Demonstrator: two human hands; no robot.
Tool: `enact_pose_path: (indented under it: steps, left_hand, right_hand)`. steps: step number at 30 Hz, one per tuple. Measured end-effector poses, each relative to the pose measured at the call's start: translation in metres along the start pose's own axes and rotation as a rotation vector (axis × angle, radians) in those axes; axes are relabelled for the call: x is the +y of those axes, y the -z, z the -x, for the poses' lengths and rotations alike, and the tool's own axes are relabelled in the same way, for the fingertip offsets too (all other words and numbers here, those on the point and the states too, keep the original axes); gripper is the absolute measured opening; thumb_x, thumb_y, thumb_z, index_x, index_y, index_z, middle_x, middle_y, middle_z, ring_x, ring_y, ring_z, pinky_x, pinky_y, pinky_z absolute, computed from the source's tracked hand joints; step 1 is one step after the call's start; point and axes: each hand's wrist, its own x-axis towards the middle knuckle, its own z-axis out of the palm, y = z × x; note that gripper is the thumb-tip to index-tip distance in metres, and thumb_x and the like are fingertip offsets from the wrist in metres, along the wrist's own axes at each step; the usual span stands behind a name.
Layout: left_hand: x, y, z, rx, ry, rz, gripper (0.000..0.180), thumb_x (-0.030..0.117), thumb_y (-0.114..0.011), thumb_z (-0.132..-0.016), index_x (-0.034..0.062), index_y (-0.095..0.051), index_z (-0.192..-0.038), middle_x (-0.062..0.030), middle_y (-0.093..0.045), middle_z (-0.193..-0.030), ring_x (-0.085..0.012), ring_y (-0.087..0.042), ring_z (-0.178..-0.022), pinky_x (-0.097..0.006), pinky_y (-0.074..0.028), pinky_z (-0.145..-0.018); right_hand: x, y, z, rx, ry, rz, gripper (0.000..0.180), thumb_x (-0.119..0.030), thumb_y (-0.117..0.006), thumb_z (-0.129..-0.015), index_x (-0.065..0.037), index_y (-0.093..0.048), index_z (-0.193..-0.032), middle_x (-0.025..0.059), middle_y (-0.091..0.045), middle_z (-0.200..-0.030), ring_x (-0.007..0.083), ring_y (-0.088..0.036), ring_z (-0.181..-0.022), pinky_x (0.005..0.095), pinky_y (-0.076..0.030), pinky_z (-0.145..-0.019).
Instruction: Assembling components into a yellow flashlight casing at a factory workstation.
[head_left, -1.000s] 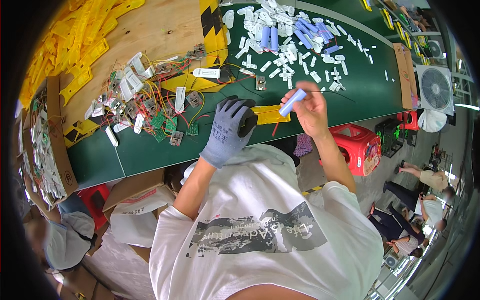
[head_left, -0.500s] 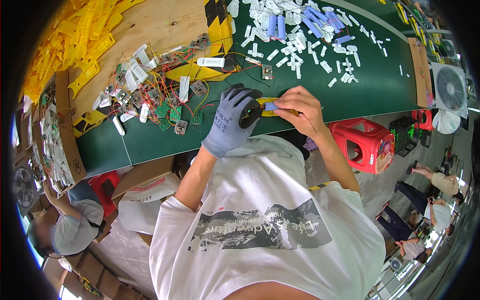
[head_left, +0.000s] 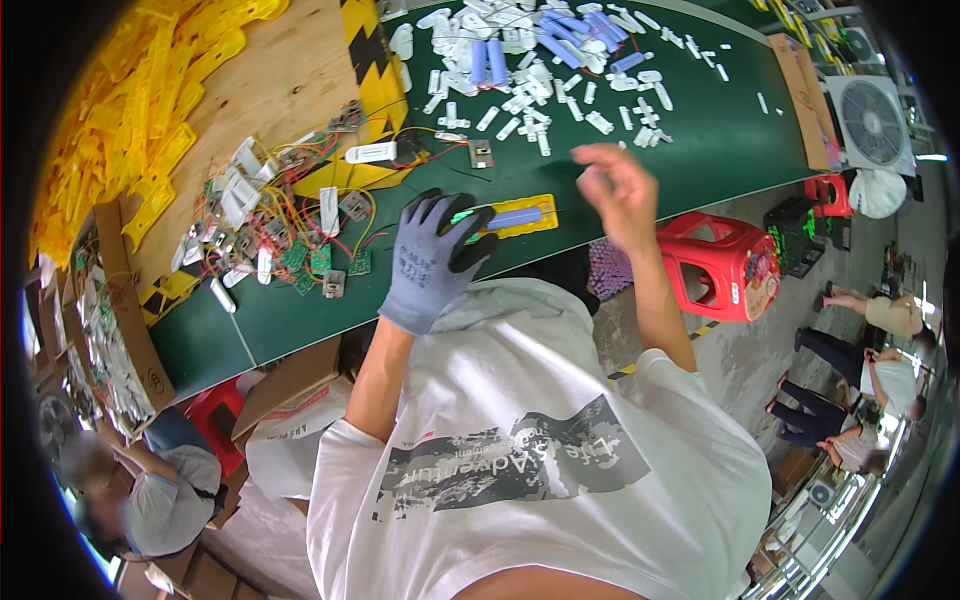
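My left hand (head_left: pixel 437 255), in a grey-blue glove with dark fingertips, grips the left end of a yellow plastic casing (head_left: pixel 544 212) close to the table's near edge. Inside the casing lies a blue cylindrical battery cell (head_left: pixel 515 218). A bit of green shows at the gloved fingers, and the rest of that end is hidden under them. My bare right hand (head_left: pixel 620 195) is raised off to the right of the casing, its fingers loosely bent and apart, with nothing in them.
White plastic pieces (head_left: pixel 520 100) and more blue cells (head_left: pixel 488 63) lie across the green table (head_left: pixel 700 150). Wired circuit boards (head_left: pixel 295 255) pile up at left, beyond them yellow casings (head_left: pixel 120 100). A red stool (head_left: pixel 715 265) stands right; people are farther off.
My right hand has let go of the battery cell and moved up and right, away from the casing. The cell now lies in the casing. The whole view has shifted slightly.
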Motion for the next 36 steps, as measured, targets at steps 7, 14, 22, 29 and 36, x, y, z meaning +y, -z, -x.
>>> enact_pose_path:
  steps: [7, 14, 22, 29, 36]
  left_hand:
    - [-0.001, 0.001, 0.001, 0.014, 0.040, 0.027, 0.039, 0.012, -0.075, -0.070, 0.0127, -0.066, -0.108, -0.0081, -0.060, -0.113, -0.0336, -0.052, -0.108, -0.045, -0.040, -0.095]
    - [-0.002, 0.000, 0.000, 0.021, 0.069, 0.063, 0.035, 0.013, -0.074, -0.072, 0.0120, -0.066, -0.106, -0.0083, -0.061, -0.112, -0.0331, -0.053, -0.108, -0.045, -0.040, -0.096]
    - [-0.007, -0.002, 0.001, 0.039, 0.048, 0.072, 0.036, 0.015, -0.074, -0.072, 0.0126, -0.065, -0.107, -0.0086, -0.061, -0.112, -0.0333, -0.053, -0.106, -0.045, -0.040, -0.096]
    - [-0.005, -0.004, 0.002, 0.057, 0.052, 0.101, 0.032, 0.017, -0.074, -0.074, 0.0126, -0.065, -0.105, -0.0079, -0.059, -0.110, -0.0322, -0.053, -0.104, -0.046, -0.040, -0.095]
    - [-0.009, -0.005, 0.001, 0.087, 0.044, 0.108, 0.031, 0.017, -0.073, -0.074, 0.0127, -0.065, -0.103, -0.0079, -0.058, -0.107, -0.0315, -0.054, -0.102, -0.046, -0.040, -0.094]
  right_hand:
    - [0.027, 0.050, -0.013, 0.206, -0.165, 0.591, 0.013, -0.016, -0.072, -0.082, -0.004, -0.071, -0.088, 0.0081, -0.069, -0.083, 0.0161, -0.066, -0.067, 0.0270, -0.051, -0.062]
    - [0.025, 0.046, -0.017, 0.141, -0.027, 0.664, 0.009, -0.010, -0.070, -0.083, -0.003, -0.069, -0.089, 0.0085, -0.069, -0.086, 0.0193, -0.067, -0.068, 0.0291, -0.051, -0.064]
    - [-0.013, 0.004, 0.008, -0.171, 0.187, 0.296, 0.013, -0.001, -0.075, -0.076, -0.003, -0.068, -0.087, 0.0092, -0.071, -0.086, 0.0201, -0.069, -0.073, 0.0293, -0.053, -0.068]
    - [-0.013, 0.001, 0.022, -0.348, 0.402, 0.557, 0.018, -0.001, -0.077, -0.071, -0.005, -0.069, -0.087, 0.0049, -0.071, -0.085, 0.0176, -0.068, -0.076, 0.0278, -0.051, -0.065]
    - [-0.028, 0.002, 0.016, -0.511, 0.569, 0.832, 0.031, -0.012, -0.082, -0.068, -0.005, -0.067, -0.094, 0.0053, -0.070, -0.091, 0.0231, -0.065, -0.093, 0.0351, -0.049, -0.077]
